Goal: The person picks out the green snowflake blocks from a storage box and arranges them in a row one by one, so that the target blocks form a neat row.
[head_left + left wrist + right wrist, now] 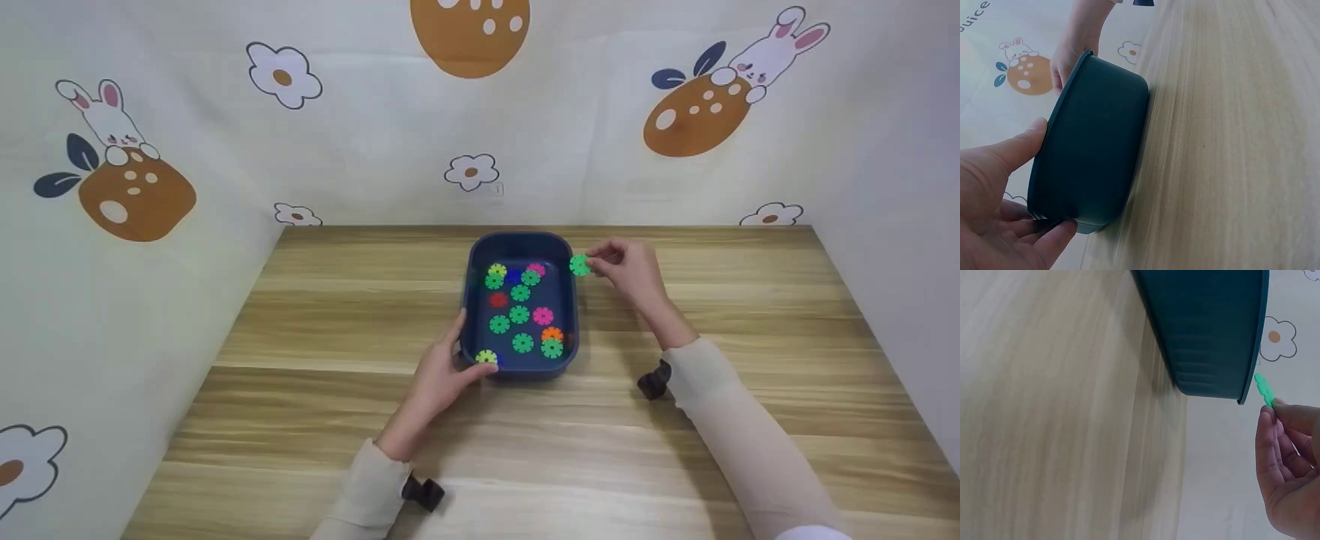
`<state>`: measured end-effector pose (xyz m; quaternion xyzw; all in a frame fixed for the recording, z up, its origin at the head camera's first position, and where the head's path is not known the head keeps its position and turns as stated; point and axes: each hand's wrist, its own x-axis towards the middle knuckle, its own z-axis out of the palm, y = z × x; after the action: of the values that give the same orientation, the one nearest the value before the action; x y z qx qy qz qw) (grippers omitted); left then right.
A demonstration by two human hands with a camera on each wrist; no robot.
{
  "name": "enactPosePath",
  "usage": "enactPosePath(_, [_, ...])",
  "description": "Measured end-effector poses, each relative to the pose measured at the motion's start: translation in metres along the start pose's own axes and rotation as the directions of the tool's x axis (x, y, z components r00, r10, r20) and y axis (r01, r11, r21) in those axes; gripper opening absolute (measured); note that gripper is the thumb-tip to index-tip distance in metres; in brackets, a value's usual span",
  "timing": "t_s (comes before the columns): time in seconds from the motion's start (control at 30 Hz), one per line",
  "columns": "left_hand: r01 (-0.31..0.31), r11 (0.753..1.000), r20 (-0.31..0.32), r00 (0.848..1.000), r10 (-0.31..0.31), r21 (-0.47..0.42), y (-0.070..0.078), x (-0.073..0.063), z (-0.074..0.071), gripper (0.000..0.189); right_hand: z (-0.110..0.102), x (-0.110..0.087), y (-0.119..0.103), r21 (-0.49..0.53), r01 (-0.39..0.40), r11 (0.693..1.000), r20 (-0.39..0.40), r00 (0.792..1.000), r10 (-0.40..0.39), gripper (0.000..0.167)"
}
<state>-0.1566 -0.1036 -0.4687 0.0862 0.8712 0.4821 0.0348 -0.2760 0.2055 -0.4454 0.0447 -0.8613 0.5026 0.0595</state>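
Note:
A dark blue plastic basin [525,367] stands on the table with several notched plastic discs lying in it, among them a red disc [499,299], a pink disc [543,316] and a green disc [523,343]. At its near left corner my left hand [442,379] grips the basin, thumb at the rim and fingers along the outer wall. Just outside the far right rim, my right hand [630,270] pinches another green disc [580,265] between thumb and fingertips. From the right wrist view, that green disc [1264,390] appears edge-on beside the rim.
The wood-grain table [330,300] reaches back to a pale cloth [360,150] printed with rabbits, oranges and flowers. Cloth also hangs along both sides. Black mounts [654,380] sit at both wrists by the sleeves.

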Motion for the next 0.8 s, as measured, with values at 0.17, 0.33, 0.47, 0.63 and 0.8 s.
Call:
enactPosePath(0.17, [-0.008, 1.000, 0.001, 1.000, 0.008, 0.010, -0.001, 0.000, 0.000, 0.092, -0.001, 0.001, 0.008, 0.005, 0.004, 1.000, -0.052, 0.999, -0.004, 0.015])
enactPosePath(0.33, [-0.007, 1.000, 0.001, 1.000, 0.007, 0.008, -0.001, -0.001, 0.000, 0.091, -0.001, 0.002, 0.017, 0.023, -0.041, 0.999, -0.077, 0.996, 0.043, 0.015])
enactPosePath(0.47, [-0.001, 1.000, 0.001, 1.000, 0.001, -0.001, -0.001, -0.001, 0.000, 0.091, -0.002, 0.003, 0.022, 0.009, -0.088, 0.996, -0.077, 0.993, 0.089, 0.017])
enactPosePath(0.63, [0.008, 1.000, 0.001, 1.000, -0.008, -0.006, 0.000, 0.000, 0.000, 0.092, -0.003, 0.003, 0.026, -0.048, -0.125, 0.991, -0.065, 0.990, 0.121, 0.018])
enactPosePath(0.8, [0.003, 1.000, -0.002, 1.000, -0.003, 0.008, -0.001, 0.001, 0.000, 0.092, -0.003, 0.004, 0.031, -0.088, -0.150, 0.985, -0.057, 0.988, 0.146, 0.017])
